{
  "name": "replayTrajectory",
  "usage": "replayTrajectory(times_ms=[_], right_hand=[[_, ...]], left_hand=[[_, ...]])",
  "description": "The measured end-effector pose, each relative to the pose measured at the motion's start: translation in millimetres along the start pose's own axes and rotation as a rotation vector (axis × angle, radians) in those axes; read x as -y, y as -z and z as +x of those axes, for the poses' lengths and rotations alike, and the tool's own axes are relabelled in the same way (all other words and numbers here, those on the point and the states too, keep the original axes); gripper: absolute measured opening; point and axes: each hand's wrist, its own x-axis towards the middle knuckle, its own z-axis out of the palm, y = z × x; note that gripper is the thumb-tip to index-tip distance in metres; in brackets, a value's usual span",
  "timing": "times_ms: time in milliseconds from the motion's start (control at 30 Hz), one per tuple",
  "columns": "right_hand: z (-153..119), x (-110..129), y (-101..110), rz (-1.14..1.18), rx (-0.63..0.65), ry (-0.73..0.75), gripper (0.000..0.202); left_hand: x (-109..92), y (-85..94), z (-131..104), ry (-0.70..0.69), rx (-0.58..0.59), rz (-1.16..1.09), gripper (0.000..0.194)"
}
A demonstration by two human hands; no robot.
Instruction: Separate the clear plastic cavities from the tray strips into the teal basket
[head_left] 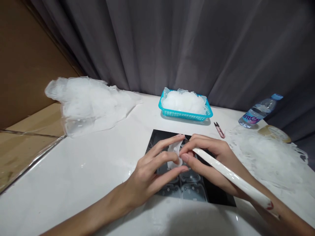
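Observation:
My left hand (150,167) is closed on a small translucent white piece (174,149), with its fingers curved around it. My right hand (211,157) grips a long white-handled tool (221,168) that slants back over the forearm and has a red mark near its end. The tool's working tip is hidden by the fingers. Thumb and forefinger of the right hand meet at the edge of the translucent piece. Under both hands lies a black mat (216,190), bearing a sheet of clear rounded shapes (193,191) with small white dots.
Behind the mat stands a turquoise basket (184,114) heaped with white pieces. Thread snips (219,130) lie right of it, near a tilted-looking water bottle (259,111) and a tape roll (275,133). White scraps (273,160) cover the right side; a sheet pile (91,101) sits left.

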Motion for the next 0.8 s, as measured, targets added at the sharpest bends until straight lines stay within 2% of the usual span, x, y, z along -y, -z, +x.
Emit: replayTrajectory(times_ms=[133,267,433,800], right_hand=[[0.0,1.3,3.1,0.011,0.000,-0.014,0.009],[1.3,0.4,3.6,0.005,-0.011,-0.050,0.010],[2.3,1.7,1.2,-0.001,-0.040,-0.096,0.009],[-3.6,7.5,-5.6,0.075,-0.118,-0.083,0.007]], left_hand=[[-1.2,-0.6,0.1,-0.022,-0.034,0.031,0.021],[-1.4,-2.1,3.1,-0.090,-0.128,0.061,0.023],[-1.9,-2.0,6.5,-0.170,-0.239,0.206,0.022],[-8.9,5.5,8.9,-0.224,-0.194,0.327,0.024]])
